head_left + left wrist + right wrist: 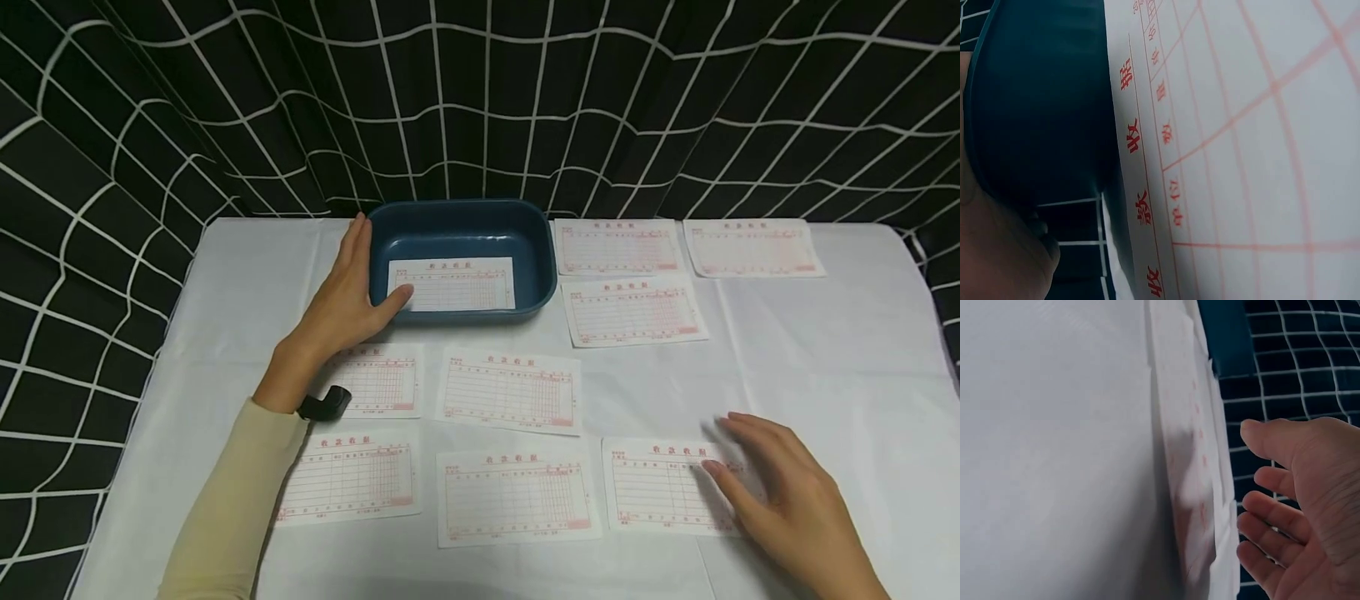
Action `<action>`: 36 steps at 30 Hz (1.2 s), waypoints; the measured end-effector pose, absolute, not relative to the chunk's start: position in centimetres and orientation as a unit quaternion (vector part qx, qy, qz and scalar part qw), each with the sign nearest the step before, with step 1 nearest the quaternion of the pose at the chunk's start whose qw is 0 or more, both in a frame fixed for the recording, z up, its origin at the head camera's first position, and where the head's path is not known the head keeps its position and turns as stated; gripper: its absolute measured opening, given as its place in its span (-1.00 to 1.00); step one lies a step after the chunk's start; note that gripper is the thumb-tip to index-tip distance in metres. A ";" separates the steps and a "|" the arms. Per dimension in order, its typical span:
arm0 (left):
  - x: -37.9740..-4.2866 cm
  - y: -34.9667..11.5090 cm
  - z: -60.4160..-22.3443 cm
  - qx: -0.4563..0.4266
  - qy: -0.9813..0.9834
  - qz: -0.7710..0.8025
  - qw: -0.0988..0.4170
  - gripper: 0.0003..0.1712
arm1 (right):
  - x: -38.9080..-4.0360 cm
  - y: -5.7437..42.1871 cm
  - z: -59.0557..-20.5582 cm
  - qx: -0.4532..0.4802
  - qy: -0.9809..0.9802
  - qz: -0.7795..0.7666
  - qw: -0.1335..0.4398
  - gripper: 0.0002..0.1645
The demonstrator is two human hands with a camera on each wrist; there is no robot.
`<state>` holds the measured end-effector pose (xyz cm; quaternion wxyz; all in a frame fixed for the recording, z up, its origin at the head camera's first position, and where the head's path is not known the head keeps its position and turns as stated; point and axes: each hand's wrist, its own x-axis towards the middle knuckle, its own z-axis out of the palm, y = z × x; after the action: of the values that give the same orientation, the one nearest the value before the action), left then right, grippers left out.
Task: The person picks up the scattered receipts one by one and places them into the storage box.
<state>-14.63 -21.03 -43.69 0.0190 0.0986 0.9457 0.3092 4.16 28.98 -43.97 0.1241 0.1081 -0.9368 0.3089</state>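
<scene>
A dark blue plastic basin (465, 218) stands at the back of the table, with a receipt slip (453, 285) printed in red lying inside it. My left hand (337, 304) rests against the basin's left side, fingers straight along the outside and thumb across the front rim. Low on the right, my right hand (791, 500) hovers over a receipt slip (660, 487), its fingers loosely bent and holding nothing. That same hand (1310, 506) appears with spread fingers in the right wrist view. Part of a slip (1235, 150) fills much of the left wrist view.
Two slips (367, 383) (345, 475) lie partly under my left forearm. Beside them are two more slips (510, 392) (517, 500). Right of the basin lie three slips (615, 247) (633, 312) (753, 250). A black curtain with a white grid (480, 92) borders the white-covered table (825, 358).
</scene>
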 end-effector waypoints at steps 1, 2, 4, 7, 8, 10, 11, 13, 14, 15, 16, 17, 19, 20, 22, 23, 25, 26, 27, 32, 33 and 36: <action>-14.6 -21.0 -43.7 0.100 0.946 0.309 0.018 0.25 | 4.4 29.2 -44.1 0.099 -0.940 0.305 0.118 -0.20; -14.7 -21.0 -43.7 0.100 0.946 0.309 0.018 0.25 | 4.7 29.4 -44.2 0.088 -0.944 0.299 0.107 -0.18; -14.7 -21.0 -43.7 0.101 0.946 0.309 0.017 0.25 | 5.3 29.7 -44.4 0.061 -0.954 0.283 0.075 -0.14; -14.6 -21.0 -43.7 0.101 0.945 0.311 0.015 0.25 | 5.9 30.1 -44.7 0.029 -0.966 0.255 0.019 -0.04; -14.6 -21.0 -43.6 0.101 0.945 0.311 0.014 0.25 | 6.1 30.2 -44.8 0.023 -0.969 0.247 0.005 -0.01; -14.6 -20.9 -43.5 0.102 0.945 0.311 0.013 0.26 | 6.4 30.4 -45.2 0.020 -0.970 0.242 -0.008 0.03; -14.6 -20.9 -43.5 0.103 0.945 0.311 0.013 0.26 | 6.6 30.5 -45.3 0.022 -0.970 0.241 -0.009 0.04; -14.7 -20.9 -43.4 0.103 0.945 0.309 0.012 0.26 | 6.9 30.7 -45.7 0.028 -0.971 0.239 -0.007 0.06; -14.7 -21.0 -43.3 0.103 0.945 0.309 0.011 0.26 | 7.0 30.8 -45.8 0.029 -0.971 0.237 -0.008 0.07; -14.6 -21.0 -43.3 0.102 0.946 0.309 0.011 0.25 | 7.1 31.0 -45.9 0.031 -0.971 0.236 -0.010 0.08; -14.6 -21.1 -43.4 0.101 0.946 0.309 0.011 0.25 | 7.3 31.1 -46.0 0.032 -0.972 0.231 -0.014 0.10; -14.6 -21.1 -43.4 0.100 0.946 0.310 0.012 0.25 | 7.4 31.2 -46.1 0.033 -0.973 0.226 -0.020 0.11; -14.5 -21.1 -43.5 0.098 0.945 0.311 0.014 0.25 | 7.6 31.5 -46.3 0.033 -0.975 0.216 -0.030 0.14; -14.5 -21.1 -43.5 0.097 0.945 0.312 0.016 0.26 | 7.8 31.6 -46.4 0.033 -0.976 0.212 -0.033 0.15; -14.4 -21.1 -43.6 0.097 0.945 0.312 0.017 0.25 | 8.0 31.7 -46.5 0.031 -0.977 0.206 -0.040 0.18; -14.4 -21.1 -43.6 0.097 0.945 0.312 0.016 0.25 | 8.1 31.7 -46.6 0.030 -0.977 0.207 -0.043 0.18; -14.5 -21.1 -43.6 0.096 0.946 0.311 0.014 0.25 | 8.1 31.6 -46.7 0.023 -0.976 0.212 -0.051 0.18; -14.5 -21.2 -43.6 0.096 0.946 0.310 0.013 0.25 | 8.1 31.6 -46.8 0.020 -0.975 0.214 -0.054 0.18; -14.5 -21.2 -43.6 0.095 0.946 0.310 0.013 0.25 | 8.2 31.5 -46.8 0.016 -0.975 0.214 -0.058 0.17; -14.5 -21.1 -43.6 0.095 0.945 0.312 0.016 0.25 | 8.4 31.0 -46.5 -0.001 -0.977 0.205 -0.054 0.12; -14.5 -21.0 -43.6 0.095 0.945 0.313 0.016 0.25 | 8.4 30.9 -46.4 -0.002 -0.978 0.201 -0.046 0.10; -14.6 -20.9 -43.6 0.097 0.945 0.312 0.013 0.25 | 8.5 30.4 -46.2 -0.006 -0.981 0.193 -0.011 0.00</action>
<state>-14.56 -20.95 -43.61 0.0126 0.0967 0.9451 0.3119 8.52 30.42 -46.17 -0.0110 -0.0057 -0.9811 0.1930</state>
